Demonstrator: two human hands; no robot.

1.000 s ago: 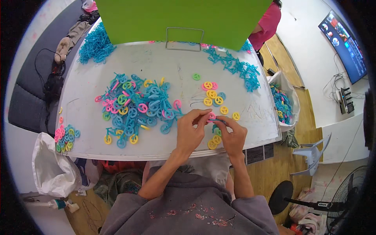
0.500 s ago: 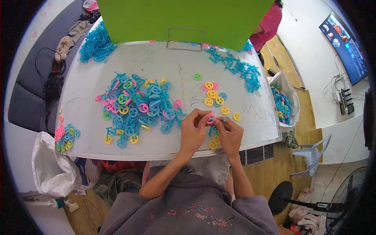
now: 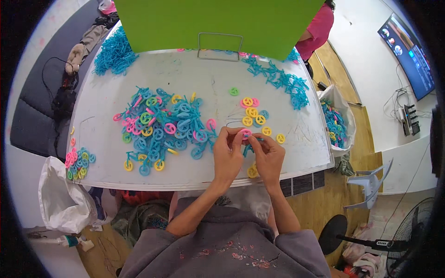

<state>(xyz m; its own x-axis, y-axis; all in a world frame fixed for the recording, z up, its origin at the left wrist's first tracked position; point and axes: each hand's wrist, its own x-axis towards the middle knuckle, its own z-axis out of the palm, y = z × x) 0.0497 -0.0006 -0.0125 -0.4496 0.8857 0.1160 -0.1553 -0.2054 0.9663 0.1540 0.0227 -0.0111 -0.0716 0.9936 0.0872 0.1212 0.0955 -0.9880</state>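
Note:
Close together above the table's near edge, both my hands are closed. Thumb and fingers of my left hand (image 3: 228,158) pinch a small pink plastic wheel (image 3: 246,134). My right hand (image 3: 270,160) grips a teal forked plastic piece (image 3: 247,149), whose lower end shows between the hands; its upper end is hidden at the wheel. Just beyond my fingers lie loose yellow wheels (image 3: 247,121), a few pink ones and a blue one. Another yellow wheel (image 3: 252,172) sits under my right wrist, partly covered.
Left of my hands spreads a large heap of coloured wheels and teal pieces (image 3: 157,134). Teal pieces also lie at the table's far left (image 3: 115,53) and far right (image 3: 282,78). A green panel (image 3: 218,28) stands across the back. Beside the right edge hangs a filled white sack (image 3: 345,134).
My hands have drawn slightly closer together, and the pink wheel has shifted a little left and up against the teal piece. The heaps on the table look the same.

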